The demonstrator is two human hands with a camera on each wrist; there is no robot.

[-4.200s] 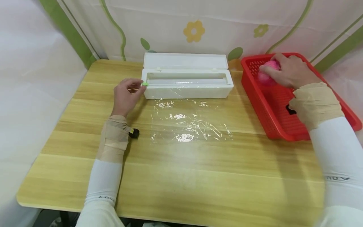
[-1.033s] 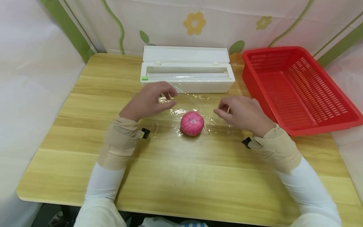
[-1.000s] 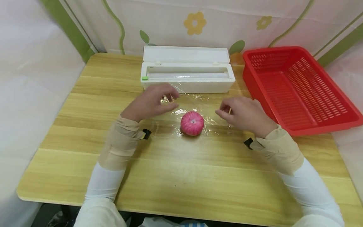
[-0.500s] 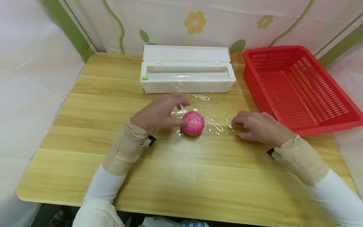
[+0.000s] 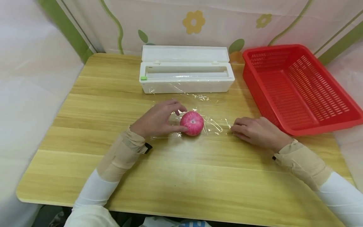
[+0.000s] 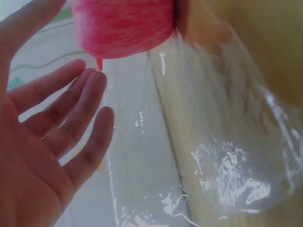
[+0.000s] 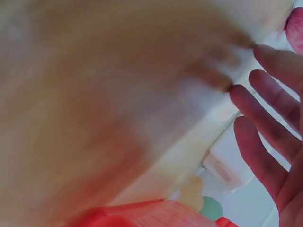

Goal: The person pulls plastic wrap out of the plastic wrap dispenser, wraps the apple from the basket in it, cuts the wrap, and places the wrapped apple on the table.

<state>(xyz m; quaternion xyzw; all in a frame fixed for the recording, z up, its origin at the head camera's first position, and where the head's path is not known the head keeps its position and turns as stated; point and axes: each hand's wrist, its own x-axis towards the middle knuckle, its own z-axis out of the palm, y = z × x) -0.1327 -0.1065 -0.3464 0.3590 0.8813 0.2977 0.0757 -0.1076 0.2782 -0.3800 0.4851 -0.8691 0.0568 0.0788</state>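
Here we are with the apple sitting stem dimple up in the middle of the counter, on the film close to its near edge, and that sheet runs back to the white box at the far side, lid up, roll showing inside, green slider parked at the left end. The left hand is right alongside: its grip is apart, fingers loosely spread on the far left, thumb seemingly against the apple's near left side, nothing clasped. Over to the right, the other one, the right hand, is down at the film's right edge with its fingertips at the counter; the thumb is out of sight, so whether that grip is apart or pinching film, I cannot tell. Off at the far right, the red basket stands clear of the action. My read: this is the taking-hold stage, apple placed, film flat around it, no wrap over the top yet. What the next move calls for, I'd judge, is a firm pinch on that right edge while the left steadies the fruit, then a lift without dragging or creasing the sheet.
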